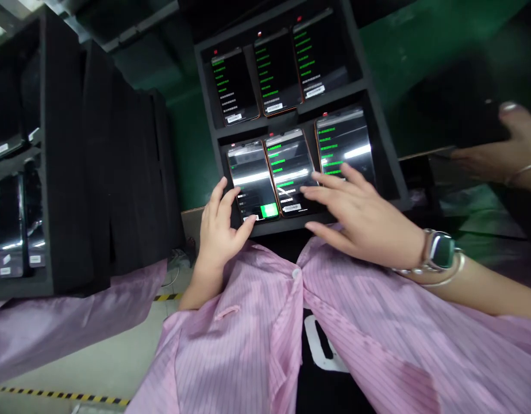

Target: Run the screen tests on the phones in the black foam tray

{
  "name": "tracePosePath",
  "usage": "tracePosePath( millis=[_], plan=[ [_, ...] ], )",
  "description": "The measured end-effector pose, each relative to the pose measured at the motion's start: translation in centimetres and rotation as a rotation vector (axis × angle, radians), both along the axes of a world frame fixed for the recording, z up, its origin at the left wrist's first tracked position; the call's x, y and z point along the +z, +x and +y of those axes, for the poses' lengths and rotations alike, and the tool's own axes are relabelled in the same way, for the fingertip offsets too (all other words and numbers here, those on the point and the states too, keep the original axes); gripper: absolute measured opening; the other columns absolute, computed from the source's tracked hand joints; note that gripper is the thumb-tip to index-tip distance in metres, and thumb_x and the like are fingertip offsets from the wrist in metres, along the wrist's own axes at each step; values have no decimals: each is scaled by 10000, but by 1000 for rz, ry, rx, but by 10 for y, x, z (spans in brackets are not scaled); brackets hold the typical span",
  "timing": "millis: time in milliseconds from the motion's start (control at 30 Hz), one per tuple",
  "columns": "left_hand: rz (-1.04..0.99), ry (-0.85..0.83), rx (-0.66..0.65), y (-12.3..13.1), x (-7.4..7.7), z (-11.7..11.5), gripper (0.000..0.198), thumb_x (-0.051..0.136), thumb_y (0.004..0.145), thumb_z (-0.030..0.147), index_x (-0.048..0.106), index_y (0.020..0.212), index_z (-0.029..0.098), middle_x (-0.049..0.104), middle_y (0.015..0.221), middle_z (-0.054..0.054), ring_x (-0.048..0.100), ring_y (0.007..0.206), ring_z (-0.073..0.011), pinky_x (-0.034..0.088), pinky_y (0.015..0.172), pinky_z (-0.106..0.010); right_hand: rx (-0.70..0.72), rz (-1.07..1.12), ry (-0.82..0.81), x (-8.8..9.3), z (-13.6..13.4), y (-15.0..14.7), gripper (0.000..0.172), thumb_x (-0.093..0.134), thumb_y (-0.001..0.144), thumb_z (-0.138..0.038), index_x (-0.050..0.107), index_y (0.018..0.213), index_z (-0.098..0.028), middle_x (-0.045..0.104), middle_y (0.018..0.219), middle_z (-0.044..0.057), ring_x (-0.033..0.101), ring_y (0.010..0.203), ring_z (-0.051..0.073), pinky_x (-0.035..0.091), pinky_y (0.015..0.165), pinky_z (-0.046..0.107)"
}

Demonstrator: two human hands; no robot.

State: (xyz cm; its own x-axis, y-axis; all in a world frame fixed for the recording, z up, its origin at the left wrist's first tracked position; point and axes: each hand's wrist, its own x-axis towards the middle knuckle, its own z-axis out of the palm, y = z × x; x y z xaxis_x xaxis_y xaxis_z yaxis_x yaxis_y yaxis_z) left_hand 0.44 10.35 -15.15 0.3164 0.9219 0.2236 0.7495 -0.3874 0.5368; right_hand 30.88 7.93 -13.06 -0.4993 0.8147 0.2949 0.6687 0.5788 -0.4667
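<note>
Several smartphones lie face up in two rows in a black foam tray [380, 129], their lit screens showing lines of green and white text. My left hand [220, 233] is open at the lower-left smartphone [249, 178], its fingers by the left edge and the thumb near a bright green box at the bottom of the screen. Fingers spread, my right hand [360, 215] is over the lower edge of the middle smartphone [289, 158] and the lower-right smartphone [345, 138]. Whether the fingertips touch the glass I cannot tell. Neither hand grips anything.
On the left stand several black foam trays [67, 172] on edge, the nearest holding dark smartphones [10, 230]. A green work surface [183, 155] lies beneath. Another person's hand [507, 146] reaches in from the right. Yellow-black tape [62, 395] marks the floor.
</note>
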Motion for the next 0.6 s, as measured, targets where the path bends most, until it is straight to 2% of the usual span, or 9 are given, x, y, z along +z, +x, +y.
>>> tracePosePath(
  millis=[133,200,300,367,433,500,567,600],
  plan=[
    [-48,19,-7,2,-1,0,607,617,1014,621,542,1478,237,431,1680,-191,457,1552,-362,442,1227,-529,-172,-9,69,-1,-7,33,408,602,1055,-374,618,1368,-113,748,1266,201,629,1370,411,349,1272,698],
    [-90,26,-15,0,-4,0,626,640,1003,624,534,1490,245,433,1676,-186,438,1565,-360,410,1255,-542,-209,-23,75,-1,-10,44,384,598,1055,-377,638,1326,-107,759,1228,204,639,1356,421,341,1272,702],
    [-264,-26,-7,-10,-18,4,765,624,968,728,453,1568,285,375,1718,-175,428,1573,-362,428,1245,-529,-291,75,116,-7,-10,57,368,647,1021,-360,658,1338,-174,759,1254,170,655,1347,387,349,1284,662],
    [-471,-110,68,-17,-34,9,803,506,982,803,398,1606,310,344,1742,-167,494,1531,-340,482,1201,-493,-400,236,124,-21,-7,66,450,708,978,-345,631,1404,-223,701,1394,173,619,1400,360,398,1275,593],
    [-629,-198,190,-20,-49,14,802,430,992,830,420,1600,307,385,1727,-157,535,1502,-313,497,1193,-472,-480,425,24,-44,-1,74,534,697,986,-388,566,1487,-257,602,1538,182,578,1449,335,483,1216,516],
    [-684,-267,299,-17,-57,18,796,445,982,844,514,1551,292,488,1665,-134,515,1523,-292,462,1238,-471,-502,581,-192,-65,7,79,524,570,1049,-463,515,1535,-273,593,1557,165,606,1422,308,548,1141,473],
    [-716,-329,336,-8,-52,19,774,449,975,857,617,1477,293,615,1554,-97,529,1516,-272,462,1253,-463,-534,724,-368,-71,14,79,539,461,1076,-488,505,1556,-249,663,1477,148,676,1330,306,591,1076,481],
    [-755,-356,341,-2,-45,18,761,437,978,860,661,1435,294,673,1482,-80,570,1481,-268,491,1233,-456,-557,798,-421,-66,17,78,566,462,1067,-485,510,1565,-222,684,1444,150,698,1293,317,602,1058,497]
  ],
)
